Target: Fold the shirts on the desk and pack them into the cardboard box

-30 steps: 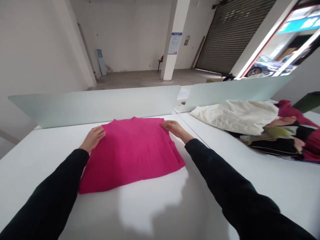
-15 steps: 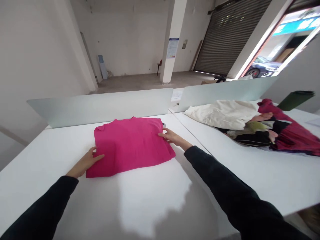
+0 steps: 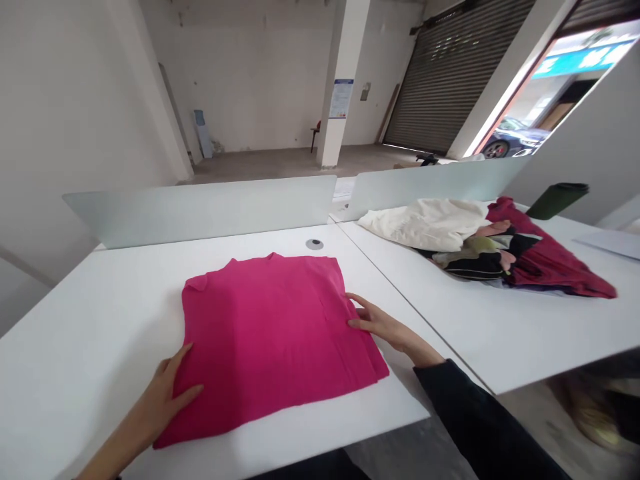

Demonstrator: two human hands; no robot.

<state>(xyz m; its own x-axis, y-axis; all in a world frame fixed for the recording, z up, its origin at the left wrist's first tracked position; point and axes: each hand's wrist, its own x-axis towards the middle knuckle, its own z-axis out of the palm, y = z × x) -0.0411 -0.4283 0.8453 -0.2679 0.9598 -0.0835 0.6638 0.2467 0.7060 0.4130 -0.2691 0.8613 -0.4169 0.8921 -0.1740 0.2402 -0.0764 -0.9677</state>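
Lying flat between hands [image 3: 165,393] [image 3: 383,325], pink garment [image 3: 280,333]; both side edges touched.

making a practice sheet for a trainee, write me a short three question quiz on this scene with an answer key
1. True or false: the left hand is at the left edge of the pink garment.

2. Which edge of the pink garment is closest to the round desk grommet?
A) The near edge
B) The left edge
C) The far edge

3. Fill in the missing word: of the two hands, the ____ one is closer to the heap of mixed clothes.

Key: 1. True; 2. C; 3. right
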